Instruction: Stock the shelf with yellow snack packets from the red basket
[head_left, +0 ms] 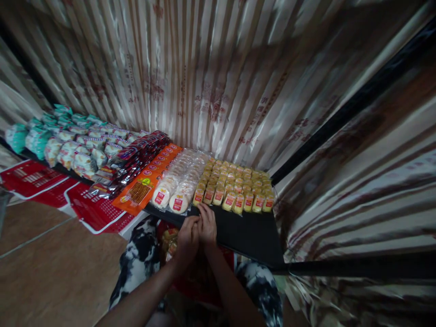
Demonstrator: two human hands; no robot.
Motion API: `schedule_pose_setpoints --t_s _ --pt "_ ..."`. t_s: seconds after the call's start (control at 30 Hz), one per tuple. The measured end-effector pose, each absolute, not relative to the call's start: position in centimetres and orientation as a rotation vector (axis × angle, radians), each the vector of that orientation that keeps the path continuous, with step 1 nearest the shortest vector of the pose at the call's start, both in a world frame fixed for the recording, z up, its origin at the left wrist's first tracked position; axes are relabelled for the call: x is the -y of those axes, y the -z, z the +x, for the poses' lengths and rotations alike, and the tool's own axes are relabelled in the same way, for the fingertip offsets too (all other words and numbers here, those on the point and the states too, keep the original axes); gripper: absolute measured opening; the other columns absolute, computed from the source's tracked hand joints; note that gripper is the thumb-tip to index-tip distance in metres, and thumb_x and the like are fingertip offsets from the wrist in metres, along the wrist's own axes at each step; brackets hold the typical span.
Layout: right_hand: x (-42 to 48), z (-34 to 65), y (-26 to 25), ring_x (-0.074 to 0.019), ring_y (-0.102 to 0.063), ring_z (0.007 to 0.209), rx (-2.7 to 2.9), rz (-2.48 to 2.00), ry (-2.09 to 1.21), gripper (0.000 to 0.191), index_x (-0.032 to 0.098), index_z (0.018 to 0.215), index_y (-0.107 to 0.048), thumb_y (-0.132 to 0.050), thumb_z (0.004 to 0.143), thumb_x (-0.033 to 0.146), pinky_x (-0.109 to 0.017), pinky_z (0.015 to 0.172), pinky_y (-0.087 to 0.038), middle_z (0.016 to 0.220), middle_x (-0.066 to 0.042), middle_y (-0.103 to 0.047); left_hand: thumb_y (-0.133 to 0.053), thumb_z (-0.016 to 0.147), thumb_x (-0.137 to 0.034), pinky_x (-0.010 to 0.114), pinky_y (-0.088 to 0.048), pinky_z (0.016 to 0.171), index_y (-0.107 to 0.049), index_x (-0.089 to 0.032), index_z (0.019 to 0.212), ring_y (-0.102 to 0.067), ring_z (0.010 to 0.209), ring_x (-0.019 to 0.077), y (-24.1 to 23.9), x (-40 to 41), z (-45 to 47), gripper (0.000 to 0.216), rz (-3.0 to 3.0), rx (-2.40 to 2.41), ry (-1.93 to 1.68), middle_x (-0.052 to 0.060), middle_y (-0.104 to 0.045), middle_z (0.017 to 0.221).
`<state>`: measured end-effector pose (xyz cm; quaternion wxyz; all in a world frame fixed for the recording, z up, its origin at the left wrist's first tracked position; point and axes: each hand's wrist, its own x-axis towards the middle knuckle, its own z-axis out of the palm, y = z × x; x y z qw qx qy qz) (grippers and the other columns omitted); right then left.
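Note:
My right hand reaches to the front edge of the black shelf. Its fingers are stretched out, with the tips at the front-left packet of the small yellow wrapped cakes. Whether the fingertips press on that packet I cannot tell. My left hand is closed right beside it, fingers curled in; what it holds, if anything, is hidden. Below my hands, between my knees, more wrapped yellow cakes lie in a red container. The cakes on the shelf stand in close rows.
Left of the cakes lie round white wrapped biscuits, an orange flat packet, dark red shiny packets and white and teal bags. Red printed bags hang at the shelf front. Black posts and a plastic sheet enclose the shelf.

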<state>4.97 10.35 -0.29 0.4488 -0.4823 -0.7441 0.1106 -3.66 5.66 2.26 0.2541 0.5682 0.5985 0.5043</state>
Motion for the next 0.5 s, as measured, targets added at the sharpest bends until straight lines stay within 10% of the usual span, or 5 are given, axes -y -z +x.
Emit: schedule_pose_setpoints --t_s 0.5 --pt "-0.8 2.4 8.7 -0.0251 -0.057 0.106 1.566 -1.425 -1.157 0.038 0.022 0.108 -0.063 -0.052 0.072 0.017 -0.041 0.095 -0.043 0.106 -0.008 -0.066 -0.041 0.082 -0.016 0.033 -0.042 0.087 -0.06 -0.011 0.105 -0.054 0.105 0.0233 5.7 -4.5 -6.9 0.03 1.531 -2.111 -0.104 0.014 -0.06 0.11"
